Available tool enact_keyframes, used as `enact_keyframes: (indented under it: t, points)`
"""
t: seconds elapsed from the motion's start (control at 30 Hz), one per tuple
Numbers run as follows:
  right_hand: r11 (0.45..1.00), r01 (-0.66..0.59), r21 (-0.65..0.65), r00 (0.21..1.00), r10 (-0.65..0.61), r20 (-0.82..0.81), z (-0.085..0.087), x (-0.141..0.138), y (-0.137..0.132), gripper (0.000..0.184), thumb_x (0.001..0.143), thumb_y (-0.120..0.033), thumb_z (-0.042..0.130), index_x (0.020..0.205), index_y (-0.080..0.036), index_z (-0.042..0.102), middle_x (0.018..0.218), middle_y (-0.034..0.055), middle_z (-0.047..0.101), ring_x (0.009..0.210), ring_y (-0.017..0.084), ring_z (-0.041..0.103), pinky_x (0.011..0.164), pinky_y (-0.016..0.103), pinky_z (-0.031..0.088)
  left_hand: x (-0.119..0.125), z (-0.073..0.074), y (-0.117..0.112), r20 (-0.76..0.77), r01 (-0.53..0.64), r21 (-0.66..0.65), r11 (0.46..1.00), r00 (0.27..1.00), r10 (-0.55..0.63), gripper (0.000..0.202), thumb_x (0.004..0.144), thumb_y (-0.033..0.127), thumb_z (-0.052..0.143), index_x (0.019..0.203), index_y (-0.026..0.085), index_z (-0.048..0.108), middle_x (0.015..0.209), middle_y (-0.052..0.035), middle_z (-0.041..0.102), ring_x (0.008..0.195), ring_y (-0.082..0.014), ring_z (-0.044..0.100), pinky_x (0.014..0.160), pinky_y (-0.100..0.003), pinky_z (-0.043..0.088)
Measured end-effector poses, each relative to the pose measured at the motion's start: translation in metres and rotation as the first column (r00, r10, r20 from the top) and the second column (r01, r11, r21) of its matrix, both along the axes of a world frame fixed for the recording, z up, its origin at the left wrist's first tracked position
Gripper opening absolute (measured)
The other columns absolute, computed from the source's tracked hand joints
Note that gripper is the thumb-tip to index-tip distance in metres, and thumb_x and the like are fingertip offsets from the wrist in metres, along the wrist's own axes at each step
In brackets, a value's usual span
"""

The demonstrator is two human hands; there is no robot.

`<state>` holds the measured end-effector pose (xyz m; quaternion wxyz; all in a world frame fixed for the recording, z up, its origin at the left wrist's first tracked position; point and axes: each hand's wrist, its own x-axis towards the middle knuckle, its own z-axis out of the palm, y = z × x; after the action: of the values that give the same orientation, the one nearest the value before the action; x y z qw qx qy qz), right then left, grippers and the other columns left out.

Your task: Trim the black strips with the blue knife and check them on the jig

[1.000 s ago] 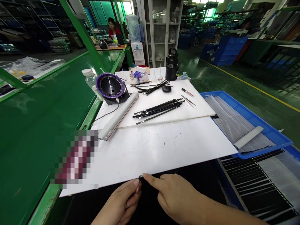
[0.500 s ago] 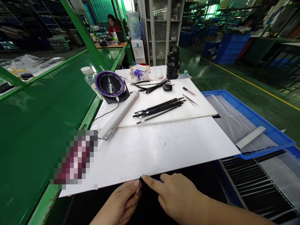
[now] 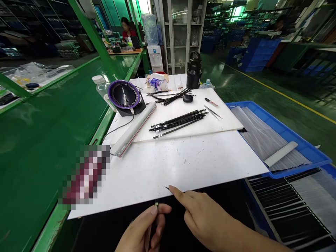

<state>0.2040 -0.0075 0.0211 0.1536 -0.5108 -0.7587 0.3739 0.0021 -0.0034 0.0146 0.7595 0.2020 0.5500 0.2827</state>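
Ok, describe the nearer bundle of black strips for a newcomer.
On the white table lies a thick white slab. The bundle lies near the slab's front edge, right of the long pale bar. Unlike the criss-crossed strips farther back, its strips lie roughly parallel.

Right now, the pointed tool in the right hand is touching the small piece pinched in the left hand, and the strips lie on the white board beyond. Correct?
No: the pointed tool in the right hand is apart from the small piece pinched in the left hand; the head view shows a gap between them. The strips do lie on the white board beyond.
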Motion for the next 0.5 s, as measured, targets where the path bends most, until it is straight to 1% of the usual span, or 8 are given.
enact_keyframes:
  t: [0.07, 0.17, 0.27, 0.33, 0.43, 0.5]
  points:
    - [1.000, -0.010, -0.017, 1.000, 0.010, 0.009, 0.000, -0.001, 0.001, 0.065, 0.087, -0.012, 0.037, 0.149, -0.028, 0.029, 0.110, 0.0047, 0.065, 0.095, 0.020, 0.061, 0.085, 0.031, 0.045, 0.001, -0.001, 0.003, 0.038, -0.017, -0.035, 0.999, 0.999, 0.018, 0.040, 0.075, 0.053, 0.066, 0.086, 0.014, 0.062, 0.061, 0.0017, 0.047, 0.047, -0.0062, 0.029, 0.041, -0.018, 0.014]
    - [0.999, -0.022, -0.032, 0.999, 0.023, 0.037, 0.001, -0.004, 0.001, 0.066, 0.086, -0.013, 0.037, 0.149, -0.028, 0.029, 0.104, 0.0050, 0.066, 0.089, 0.020, 0.062, 0.081, 0.030, 0.046, 0.001, -0.005, 0.009, 0.064, 0.024, -0.080, 0.997, 0.998, -0.018, 0.040, 0.068, 0.052, 0.072, 0.080, 0.016, 0.060, 0.057, 0.0037, 0.044, 0.044, -0.0052, 0.026, 0.039, -0.018, 0.012]
    - [0.998, -0.050, -0.030, 0.997, 0.052, 0.060, 0.003, -0.007, 0.001, 0.064, 0.086, -0.013, 0.038, 0.149, -0.027, 0.031, 0.097, 0.0050, 0.067, 0.084, 0.020, 0.062, 0.076, 0.030, 0.047, 0.000, -0.008, 0.013, 0.027, 0.059, -0.092, 0.994, 0.998, -0.057, 0.043, 0.065, 0.057, 0.073, 0.071, 0.019, 0.052, 0.050, 0.0075, 0.035, 0.039, -0.0037, 0.019, 0.037, -0.017, 0.007]
    - [0.998, -0.065, -0.014, 0.996, 0.066, 0.064, 0.003, -0.009, 0.001, 0.064, 0.086, -0.014, 0.037, 0.148, -0.027, 0.033, 0.098, 0.0052, 0.067, 0.084, 0.021, 0.062, 0.074, 0.030, 0.046, 0.000, -0.008, 0.014, -0.005, 0.080, -0.095, 0.992, 0.997, -0.081, 0.047, 0.064, 0.061, 0.071, 0.067, 0.020, 0.047, 0.049, 0.0090, 0.029, 0.038, -0.0035, 0.015, 0.036, -0.018, 0.006]
    - [0.998, -0.070, -0.004, 0.995, 0.070, 0.068, 0.000, -0.012, 0.002, 0.063, 0.086, -0.014, 0.039, 0.148, -0.028, 0.032, 0.102, 0.0057, 0.068, 0.087, 0.021, 0.063, 0.075, 0.031, 0.046, 0.001, -0.009, 0.014, -0.029, 0.109, -0.095, 0.989, 0.993, -0.113, 0.051, 0.065, 0.065, 0.068, 0.066, 0.021, 0.043, 0.049, 0.0096, 0.027, 0.038, -0.0034, 0.013, 0.036, -0.018, 0.006]
    - [0.998, -0.068, -0.015, 0.995, 0.069, 0.071, -0.001, -0.013, 0.002, 0.064, 0.086, -0.015, 0.040, 0.148, -0.030, 0.033, 0.101, 0.0058, 0.068, 0.087, 0.022, 0.064, 0.075, 0.031, 0.046, 0.001, -0.010, 0.015, -0.044, 0.125, -0.101, 0.987, 0.991, -0.129, 0.052, 0.066, 0.066, 0.067, 0.067, 0.021, 0.041, 0.049, 0.0097, 0.027, 0.039, -0.0034, 0.012, 0.036, -0.018, 0.005]
